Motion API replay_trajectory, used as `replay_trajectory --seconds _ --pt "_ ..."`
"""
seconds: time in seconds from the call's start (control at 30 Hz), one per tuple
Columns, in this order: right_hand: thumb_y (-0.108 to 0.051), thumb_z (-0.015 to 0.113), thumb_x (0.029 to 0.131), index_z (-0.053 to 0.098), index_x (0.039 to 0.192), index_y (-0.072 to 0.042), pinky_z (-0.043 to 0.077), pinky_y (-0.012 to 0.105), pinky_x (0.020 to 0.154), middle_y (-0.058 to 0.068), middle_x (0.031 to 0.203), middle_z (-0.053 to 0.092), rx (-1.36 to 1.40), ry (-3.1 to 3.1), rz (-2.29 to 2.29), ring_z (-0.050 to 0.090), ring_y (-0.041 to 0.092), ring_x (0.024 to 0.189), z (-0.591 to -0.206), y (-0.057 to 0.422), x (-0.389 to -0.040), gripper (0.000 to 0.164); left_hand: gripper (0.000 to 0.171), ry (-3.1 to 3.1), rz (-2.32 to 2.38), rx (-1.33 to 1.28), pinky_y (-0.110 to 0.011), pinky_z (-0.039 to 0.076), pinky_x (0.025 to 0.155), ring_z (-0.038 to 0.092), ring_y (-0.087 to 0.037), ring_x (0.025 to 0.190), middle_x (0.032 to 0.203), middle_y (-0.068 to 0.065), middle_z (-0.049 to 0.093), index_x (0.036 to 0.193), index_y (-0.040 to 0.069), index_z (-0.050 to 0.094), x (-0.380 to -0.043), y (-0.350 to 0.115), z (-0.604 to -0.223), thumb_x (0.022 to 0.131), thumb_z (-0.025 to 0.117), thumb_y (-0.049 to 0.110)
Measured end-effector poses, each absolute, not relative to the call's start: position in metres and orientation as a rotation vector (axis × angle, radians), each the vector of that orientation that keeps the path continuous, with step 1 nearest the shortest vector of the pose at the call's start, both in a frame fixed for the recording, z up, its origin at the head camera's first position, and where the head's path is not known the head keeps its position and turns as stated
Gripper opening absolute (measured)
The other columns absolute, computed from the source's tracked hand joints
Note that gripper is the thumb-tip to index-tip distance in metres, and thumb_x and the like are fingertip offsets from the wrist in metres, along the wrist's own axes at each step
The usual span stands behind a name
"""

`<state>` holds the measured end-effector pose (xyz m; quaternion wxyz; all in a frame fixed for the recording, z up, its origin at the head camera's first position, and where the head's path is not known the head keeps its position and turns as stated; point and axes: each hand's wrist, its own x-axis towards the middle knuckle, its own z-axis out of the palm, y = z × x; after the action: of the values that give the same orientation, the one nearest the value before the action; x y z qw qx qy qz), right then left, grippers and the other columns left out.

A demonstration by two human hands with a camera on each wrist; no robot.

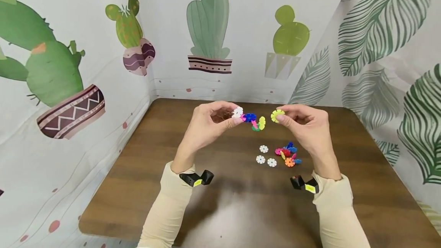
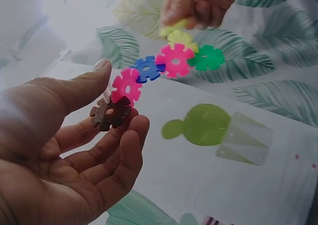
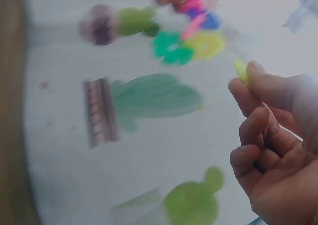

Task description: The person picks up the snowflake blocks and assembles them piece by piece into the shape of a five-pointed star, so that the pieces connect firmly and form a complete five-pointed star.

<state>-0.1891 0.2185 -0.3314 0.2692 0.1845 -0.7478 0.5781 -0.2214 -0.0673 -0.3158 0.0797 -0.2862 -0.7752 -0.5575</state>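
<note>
My left hand [image 1: 211, 121] pinches one end of a chain of notched plastic discs above the table. In the left wrist view the chain shows a brown disc [image 2: 110, 113], a pink disc [image 2: 127, 86], a blue disc [image 2: 147, 68], another pink disc [image 2: 175, 60], a green disc [image 2: 208, 58] and a yellow disc [image 2: 183, 39]. A white disc [image 1: 237, 112] sits by the left fingertips. Between thumb and fingers, my right hand [image 1: 306, 125] holds a separate yellow disc [image 1: 277, 116], a short gap from the chain's yellow end in the head view.
Three white discs [image 1: 260, 159] lie on the brown wooden table [image 1: 144, 186] below the hands. Beside them is a cluster of joined discs [image 1: 286, 152] in red, blue, pink, yellow and orange. A cactus-print cloth [image 1: 248, 49] hangs behind the table.
</note>
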Motion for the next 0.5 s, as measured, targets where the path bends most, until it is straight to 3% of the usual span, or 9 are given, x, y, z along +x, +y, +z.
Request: replay_trajectory --seconds 0.13,0.23,0.5 --pt "0.013 0.08 0.087 0.079 0.107 0.01 0.049 0.015 0.054 -0.006 0.075 0.076 0.57 -1.851 1.64 0.064 0.009 0.061 -0.323 0.202 -0.181 0.02 0.03 -2.265 -1.716 -0.88 -0.029 0.062 0.072 0.073 -0.015 0.079 0.1 0.003 0.08 0.114 0.023 0.081 -0.217 -0.06 -0.32 0.086 0.093 0.023" --pt "0.016 0.079 0.087 0.08 0.109 0.008 0.056 0.017 0.06 -0.005 0.078 0.077 0.6 -1.853 1.572 0.068 0.009 0.065 -0.321 0.191 -0.173 0.024 0.031 -2.258 -1.732 -0.921 -0.03 0.065 0.074 0.074 -0.013 0.082 0.102 0.004 0.079 0.114 0.022 0.081 -0.209 -0.056 -0.324 0.086 0.093 0.022" --pt "0.017 0.085 0.078 0.084 0.108 -0.003 0.043 0.022 0.061 0.0 0.078 0.073 0.73 -1.903 1.289 0.052 0.006 0.068 -0.312 0.186 -0.172 0.036 0.029 -2.189 -1.652 -1.021 -0.031 0.065 0.073 0.073 -0.01 0.084 0.1 0.007 0.077 0.112 0.021 0.081 -0.208 -0.047 -0.316 0.085 0.094 0.02"
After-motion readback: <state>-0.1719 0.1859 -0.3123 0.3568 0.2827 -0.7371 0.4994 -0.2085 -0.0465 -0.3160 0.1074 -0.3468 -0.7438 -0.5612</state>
